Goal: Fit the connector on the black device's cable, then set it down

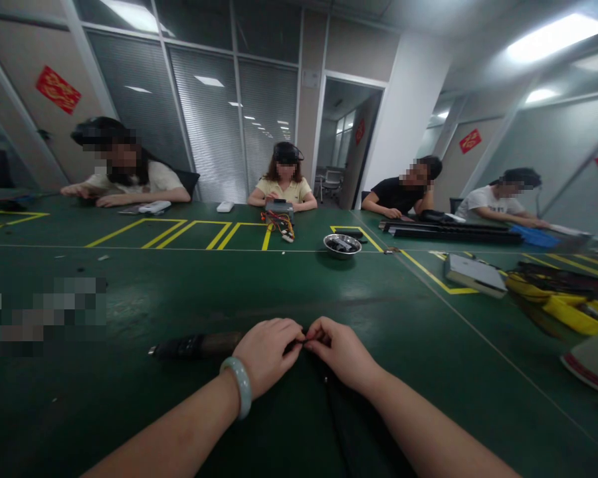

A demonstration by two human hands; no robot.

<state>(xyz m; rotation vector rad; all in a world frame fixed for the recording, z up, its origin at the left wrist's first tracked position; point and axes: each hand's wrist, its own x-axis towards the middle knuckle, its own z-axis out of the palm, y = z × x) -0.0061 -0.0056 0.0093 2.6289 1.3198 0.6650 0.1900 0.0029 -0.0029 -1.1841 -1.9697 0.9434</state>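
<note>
My left hand (269, 352), with a pale green bangle (241, 385) at the wrist, is closed, its fingertips pinched together. Facing it, my right hand (343, 348) pinches too, thumb against forefinger. The fingertips meet around a small dark piece (303, 341) that is too small and dim to name. Under the right hand a long dark strip (336, 418) runs down toward the bottom of the view, with a bright dot near its upper end. To the left lies a dark power screwdriver (194, 346), its metal tip pointing left and its other end hidden behind my left hand.
Across the green table (219, 285) with yellow tape sit several people. A metal bowl (342, 246) holds dark small parts. Beyond it stands a grey box with coloured wires (279, 216). At right are black bars (448, 232), a white box (475, 274) and yellow trays (573, 312).
</note>
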